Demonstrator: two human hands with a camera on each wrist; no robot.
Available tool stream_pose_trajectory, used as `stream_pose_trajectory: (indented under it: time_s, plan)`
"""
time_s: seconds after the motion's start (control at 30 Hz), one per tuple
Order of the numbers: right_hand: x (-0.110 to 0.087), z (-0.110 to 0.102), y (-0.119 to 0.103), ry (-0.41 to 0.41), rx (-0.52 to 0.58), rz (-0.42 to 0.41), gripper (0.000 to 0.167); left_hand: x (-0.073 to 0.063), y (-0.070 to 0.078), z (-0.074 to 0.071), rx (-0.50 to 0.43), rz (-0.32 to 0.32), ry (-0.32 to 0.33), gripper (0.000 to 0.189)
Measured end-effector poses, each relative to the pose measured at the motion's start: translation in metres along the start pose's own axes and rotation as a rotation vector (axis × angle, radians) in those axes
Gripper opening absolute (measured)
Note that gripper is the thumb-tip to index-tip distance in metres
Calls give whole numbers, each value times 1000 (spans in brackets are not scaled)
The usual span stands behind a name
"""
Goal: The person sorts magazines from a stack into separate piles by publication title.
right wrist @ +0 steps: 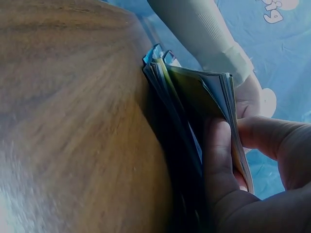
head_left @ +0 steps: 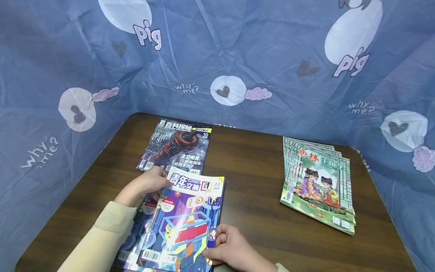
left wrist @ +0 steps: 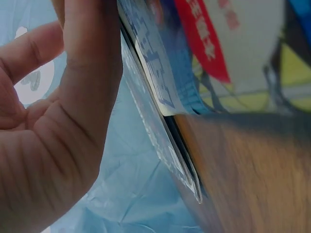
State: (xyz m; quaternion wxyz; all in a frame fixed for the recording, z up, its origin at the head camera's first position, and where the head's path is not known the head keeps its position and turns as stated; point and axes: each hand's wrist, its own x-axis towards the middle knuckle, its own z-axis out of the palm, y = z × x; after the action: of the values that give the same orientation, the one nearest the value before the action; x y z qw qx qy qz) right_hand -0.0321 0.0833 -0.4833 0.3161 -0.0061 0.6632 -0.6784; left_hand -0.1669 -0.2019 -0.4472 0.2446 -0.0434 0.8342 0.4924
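A purple magazine with a white title band (head_left: 187, 223) is held in both hands over a second purple magazine (head_left: 130, 241), which shows along its left side. My left hand (head_left: 151, 184) grips the upper left corner; its fingertips are partly hidden. Lower down on the right edge, my right hand (head_left: 234, 247) pinches the same magazine. In the right wrist view, thumb and fingers of the right hand (right wrist: 277, 165) lie on either side of the raised magazine (right wrist: 228, 102), with a dark gap between it and what lies below.
A dark magazine with a red machine on its cover (head_left: 180, 145) lies behind the left hand. Several green magazines (head_left: 319, 189) form a fanned stack at the right of the brown wooden table (head_left: 251, 162). Blue printed cloth (head_left: 210, 45) hangs around the table's back and sides.
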Motion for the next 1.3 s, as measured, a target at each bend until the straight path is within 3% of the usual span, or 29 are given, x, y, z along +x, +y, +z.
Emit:
stream_pose_trajectory:
  time_s: [0.2, 0.63, 0.83, 1.3]
  plan:
    - [1, 6, 3, -3, 1, 35, 28, -4, -1, -4, 48, -34, -10, 12]
    - [-2, 10, 6, -25, 44, 149, 30, -10, -3, -12, 134, -24, -73, 10]
    - [1, 11, 5, -10, -17, 198, 29, -13, -5, -11, 162, -43, -56, 12]
    - [-4, 6, 2, 0, -108, 175, 27, -12, -7, -10, 235, -39, 2, 19]
